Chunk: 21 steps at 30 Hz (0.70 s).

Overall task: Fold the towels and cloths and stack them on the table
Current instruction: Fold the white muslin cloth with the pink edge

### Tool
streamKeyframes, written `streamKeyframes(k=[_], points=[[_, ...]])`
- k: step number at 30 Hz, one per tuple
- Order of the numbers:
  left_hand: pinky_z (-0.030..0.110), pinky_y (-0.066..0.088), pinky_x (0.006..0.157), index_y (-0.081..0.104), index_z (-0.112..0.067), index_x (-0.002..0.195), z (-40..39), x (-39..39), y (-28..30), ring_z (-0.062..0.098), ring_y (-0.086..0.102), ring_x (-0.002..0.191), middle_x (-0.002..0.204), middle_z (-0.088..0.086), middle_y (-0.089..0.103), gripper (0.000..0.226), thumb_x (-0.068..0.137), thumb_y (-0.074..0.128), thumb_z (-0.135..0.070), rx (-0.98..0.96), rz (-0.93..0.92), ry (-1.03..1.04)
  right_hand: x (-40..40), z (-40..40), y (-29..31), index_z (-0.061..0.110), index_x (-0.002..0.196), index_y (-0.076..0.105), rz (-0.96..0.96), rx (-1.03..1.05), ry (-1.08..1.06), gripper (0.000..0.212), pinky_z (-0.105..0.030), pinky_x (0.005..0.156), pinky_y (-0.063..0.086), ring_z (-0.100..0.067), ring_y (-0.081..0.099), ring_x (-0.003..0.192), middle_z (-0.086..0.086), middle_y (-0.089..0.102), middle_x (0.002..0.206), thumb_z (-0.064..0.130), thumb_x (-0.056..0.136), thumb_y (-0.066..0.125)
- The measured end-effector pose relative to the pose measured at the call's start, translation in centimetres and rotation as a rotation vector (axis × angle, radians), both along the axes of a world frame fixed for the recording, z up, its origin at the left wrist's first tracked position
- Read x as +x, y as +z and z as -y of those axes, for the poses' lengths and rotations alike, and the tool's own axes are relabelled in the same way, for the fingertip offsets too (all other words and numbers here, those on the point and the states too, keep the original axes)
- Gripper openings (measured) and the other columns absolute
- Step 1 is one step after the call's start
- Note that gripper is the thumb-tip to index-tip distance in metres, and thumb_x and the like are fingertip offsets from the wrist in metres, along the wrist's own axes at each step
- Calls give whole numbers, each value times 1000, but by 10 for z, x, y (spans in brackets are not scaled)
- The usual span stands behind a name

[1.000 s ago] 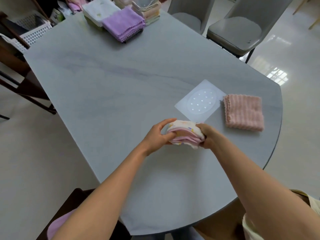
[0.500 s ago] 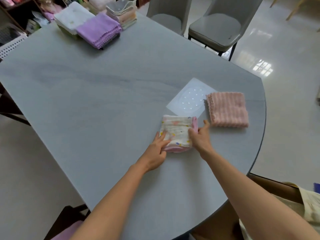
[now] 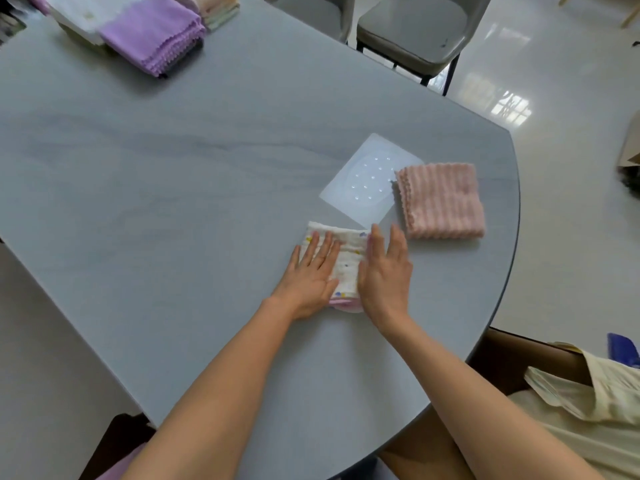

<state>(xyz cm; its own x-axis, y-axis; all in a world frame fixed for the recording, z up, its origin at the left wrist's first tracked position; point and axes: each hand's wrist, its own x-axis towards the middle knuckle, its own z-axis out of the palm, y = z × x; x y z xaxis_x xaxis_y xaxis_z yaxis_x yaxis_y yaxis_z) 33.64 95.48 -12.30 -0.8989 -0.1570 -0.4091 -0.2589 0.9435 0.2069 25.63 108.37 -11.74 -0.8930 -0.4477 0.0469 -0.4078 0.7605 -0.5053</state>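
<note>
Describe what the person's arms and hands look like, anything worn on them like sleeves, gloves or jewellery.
Both arms are bare from the bottom edge of the picture to the fingertips, with no sleeves showing on the forearms. The left hand and right hand wear no gloves, and no watch, bracelet or ring is visible. A pale cream garment shows at the lower right, beside the right arm.

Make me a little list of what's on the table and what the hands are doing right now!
left hand: flat, fingers straight, pressing on the white printed cloth
right hand: flat, pressing the same cloth's right side
white printed cloth: folded, lying on the grey table
pink ribbed towel: folded, right of the cloth, apart from it
clear plastic sheet: flat, beyond the cloth
purple cloths: stacked at the far left
</note>
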Motion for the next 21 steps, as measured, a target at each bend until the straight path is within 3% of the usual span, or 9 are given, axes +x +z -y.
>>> streamKeyframes(k=[2, 4, 9, 15, 18, 20, 21], points=[[45, -11, 118, -15, -16, 150, 0, -2, 0, 21, -23, 145, 156, 2, -25, 63, 102, 20, -33, -38, -59, -17, 2, -5, -9, 6, 146, 34, -202, 82, 205, 54, -39, 113, 17, -29, 20, 143, -18, 27, 154, 14, 92, 41], [42, -14, 118, -15, -16, 150, 2, -3, -1, 19, -22, 145, 154, 0, -28, 61, 102, 17, -34, -49, -122, 10, 4, -9, -19, 2, 145, 34, -242, 134, 342, 54, -37, 118, 9, -24, 17, 143, -15, 29, 153, 22, 95, 34], [44, -14, 117, -17, -23, 148, 11, -1, -23, 21, -22, 145, 152, -7, -29, 70, 88, -1, -55, -65, -162, 26, 4, -16, -39, 4, 148, 27, -149, 271, 341, 65, -37, 118, 2, -19, 9, 145, -10, 22, 157, 41, 95, 28], [43, -13, 116, -10, -30, 152, 7, -9, -29, 30, -20, 145, 156, -2, -27, 67, 99, 25, -51, 28, -121, 104, 0, -14, -44, 8, 152, 9, -29, 339, 317, 73, -38, 118, -7, -14, -7, 145, -5, 1, 160, 48, 91, 14], [44, -8, 117, -9, -30, 152, 9, -10, -23, 30, -14, 147, 157, 1, -25, 69, 99, 28, -51, 9, -19, 103, -3, -11, -40, 11, 153, -1, 78, 414, 366, 74, -39, 117, -11, -12, -19, 143, -3, -9, 160, 52, 91, 7], [43, 6, 119, -2, -29, 153, 10, -9, -14, 29, 1, 148, 160, 5, -17, 68, 99, 33, -50, 61, -4, 169, -3, -12, -30, 10, 153, 6, 112, 364, 388, 69, -37, 118, -5, -17, -9, 147, -6, -3, 161, 47, 97, 22], [42, 19, 116, 7, -26, 154, 7, -7, -8, 29, 15, 146, 161, 9, -5, 65, 99, 37, -46, 106, -55, 266, 0, -15, -24, 8, 151, 20, 62, 241, 348, 64, -36, 118, 6, -22, 8, 147, -12, 13, 159, 42, 97, 32]])
